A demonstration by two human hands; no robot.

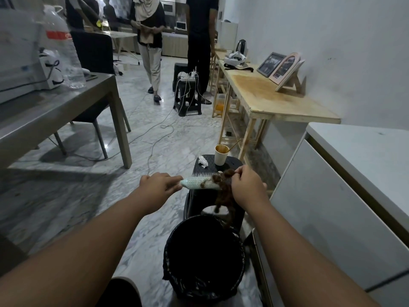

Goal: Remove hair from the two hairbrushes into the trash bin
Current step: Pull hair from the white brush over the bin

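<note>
A pale green hairbrush [198, 183] is held level above the floor, bristles up. My left hand [158, 185] grips its handle. My right hand [247, 185] pinches a clump of brown hair [224, 191] at the brush's far end; strands of it hang down toward the black trash bin [170, 258] lined with a black bag, which stands below the hands. A small tuft of hair still sticks to the middle of the brush. Only one brush is in view.
A black stool [232, 162] behind the brush carries a paper cup [220, 155] and a crumpled tissue [202, 161]. A white cabinet [332, 196] stands at right, a wooden table [276, 100] along the wall, a grey table [55, 111] at left. Two people stand farther back; cables cross the floor.
</note>
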